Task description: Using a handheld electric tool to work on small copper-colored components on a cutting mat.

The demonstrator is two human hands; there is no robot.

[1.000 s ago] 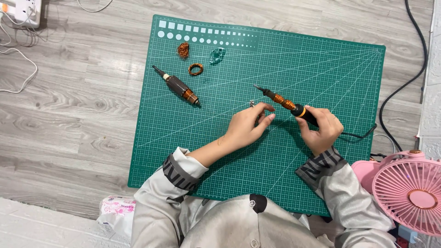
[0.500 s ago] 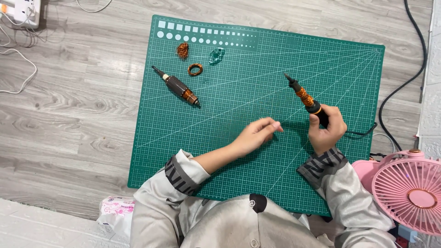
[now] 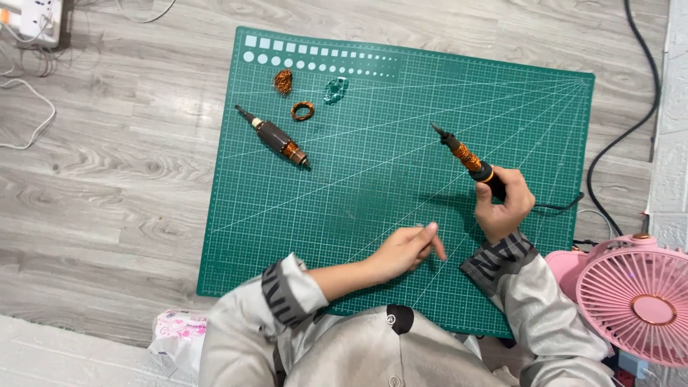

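My right hand (image 3: 505, 208) is wrapped tight around the black handle of the soldering iron (image 3: 469, 159), tip angled up and away from my fist, over the green cutting mat (image 3: 401, 186). My left hand (image 3: 408, 249) sits on the mat just beside that grip, fingers pinched narrow; can't tell if there's anything between them. Way off past the iron tip lie a second iron (image 3: 276, 137) and a copper wire ring (image 3: 302, 110).

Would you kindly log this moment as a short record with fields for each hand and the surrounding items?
Surface: green cutting mat on grey wood floor
Right hand: grips soldering iron, tip raised, pointing up-left
Left hand: on the mat, fingertips pinched; item too small to tell
Mat, upper left: second tool, copper wire coils
Lower right: pink fan
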